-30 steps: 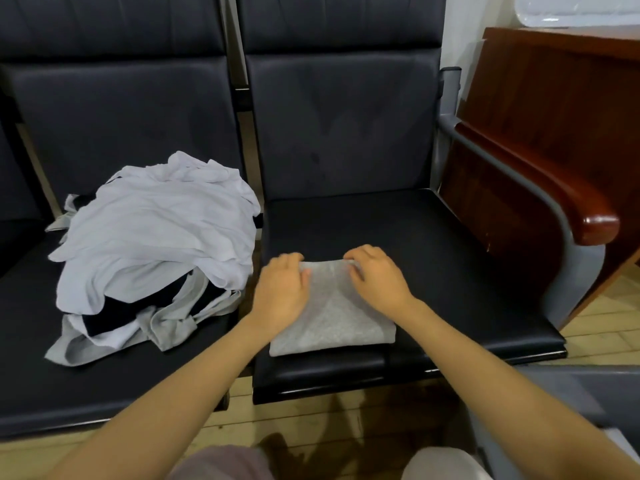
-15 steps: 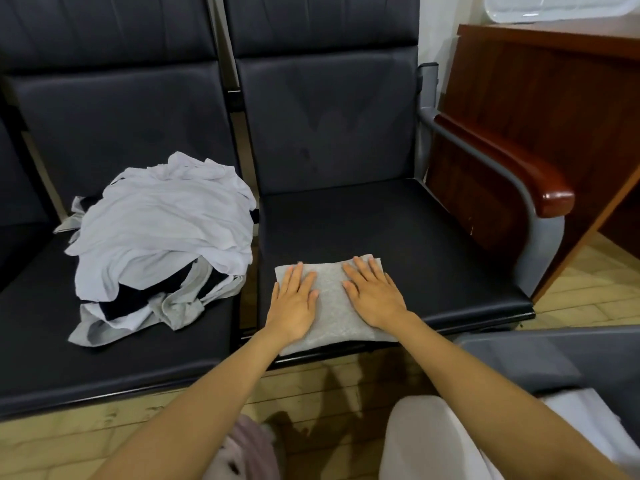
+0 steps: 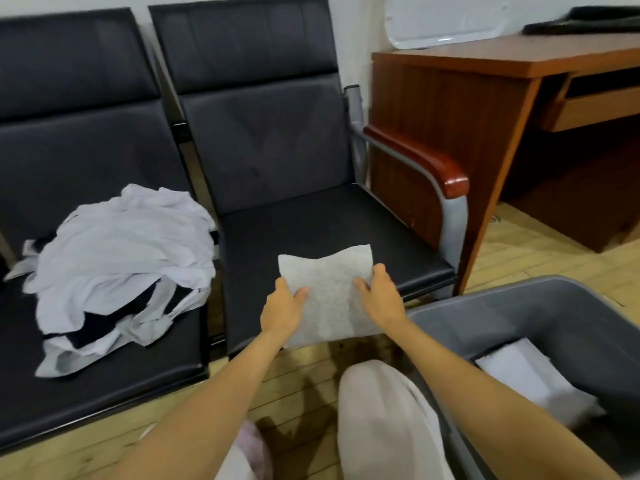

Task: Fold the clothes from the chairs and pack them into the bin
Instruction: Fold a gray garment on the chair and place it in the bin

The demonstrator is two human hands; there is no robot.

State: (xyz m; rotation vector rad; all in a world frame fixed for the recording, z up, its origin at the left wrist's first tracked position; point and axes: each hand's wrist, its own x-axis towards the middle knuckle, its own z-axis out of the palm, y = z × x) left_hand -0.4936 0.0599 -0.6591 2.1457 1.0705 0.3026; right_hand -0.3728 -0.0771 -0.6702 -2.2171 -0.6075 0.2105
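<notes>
My left hand [image 3: 282,308] and right hand [image 3: 379,296] pinch the folded cloth [image 3: 329,289] by its sides; swinging it to the bin [image 3: 519,306] right of my fingers could unfold it.

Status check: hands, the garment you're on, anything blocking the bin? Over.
Holding folded grey cloth at its sides, left hand and right hand. To the right, bin holds one white folded piece. Nothing seen between.
</notes>
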